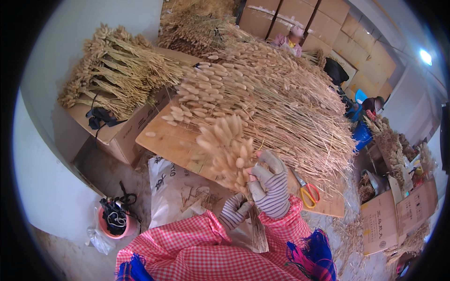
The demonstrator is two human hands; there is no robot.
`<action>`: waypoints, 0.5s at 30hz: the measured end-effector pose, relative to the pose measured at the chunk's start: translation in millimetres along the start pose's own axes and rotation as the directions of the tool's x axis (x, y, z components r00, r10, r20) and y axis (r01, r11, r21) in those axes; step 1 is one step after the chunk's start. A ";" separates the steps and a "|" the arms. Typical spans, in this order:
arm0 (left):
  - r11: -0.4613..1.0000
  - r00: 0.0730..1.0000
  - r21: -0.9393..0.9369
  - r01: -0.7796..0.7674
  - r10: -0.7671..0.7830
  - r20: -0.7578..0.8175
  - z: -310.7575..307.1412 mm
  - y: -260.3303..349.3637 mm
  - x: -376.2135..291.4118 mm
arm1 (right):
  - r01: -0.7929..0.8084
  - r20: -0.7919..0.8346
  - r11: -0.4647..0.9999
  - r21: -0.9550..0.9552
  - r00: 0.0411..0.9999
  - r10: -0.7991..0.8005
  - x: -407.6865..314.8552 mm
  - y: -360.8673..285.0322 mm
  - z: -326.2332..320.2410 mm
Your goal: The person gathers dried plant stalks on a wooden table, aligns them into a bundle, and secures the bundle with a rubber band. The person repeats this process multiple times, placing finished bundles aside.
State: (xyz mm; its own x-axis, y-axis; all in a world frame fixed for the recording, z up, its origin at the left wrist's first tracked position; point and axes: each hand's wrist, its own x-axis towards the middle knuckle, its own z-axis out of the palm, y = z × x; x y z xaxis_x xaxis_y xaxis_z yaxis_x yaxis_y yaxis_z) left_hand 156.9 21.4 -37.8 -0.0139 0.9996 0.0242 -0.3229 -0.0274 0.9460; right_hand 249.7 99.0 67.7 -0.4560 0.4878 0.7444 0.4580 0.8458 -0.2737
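My left hand (235, 211), in a striped fingerless glove, is closed round the stems of a bunch of dried bunny tail grass (228, 151). The fluffy heads point up and away from me, and the stems hang down over my lap. My right hand (270, 182), gloved the same way, has its thumb and fingers at the right side of the bunch, just under the heads; whether it grips a stem is unclear. Scissors (309, 195) with red and yellow handles lie right of it on the wooden board (168, 135). A large pile of dried grass (281, 102) covers much of the board.
Tied grass bundles (123, 70) lie on a cardboard box (130, 130) at left. A pink bucket (117, 224) with black strips stands on the floor. A white sack (168, 196) lies under the board's near edge. Open cartons (379, 221) stand at right. Other people sit beyond the pile.
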 end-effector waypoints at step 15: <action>0.994 0.996 0.063 -0.093 0.091 0.021 3.1 5.1 -5.2 | 0.157 -0.038 0.970 -0.187 0.985 -0.167 25.9 -9.4 -3.7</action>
State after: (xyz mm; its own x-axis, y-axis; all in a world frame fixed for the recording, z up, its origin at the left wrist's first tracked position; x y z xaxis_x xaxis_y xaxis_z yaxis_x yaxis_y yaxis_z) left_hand 158.3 16.1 -32.1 -0.0232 0.9928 0.1174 -0.2603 -0.1194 0.9581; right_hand 236.4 102.9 91.8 -0.4968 0.3315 0.8021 0.5150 0.8565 -0.0351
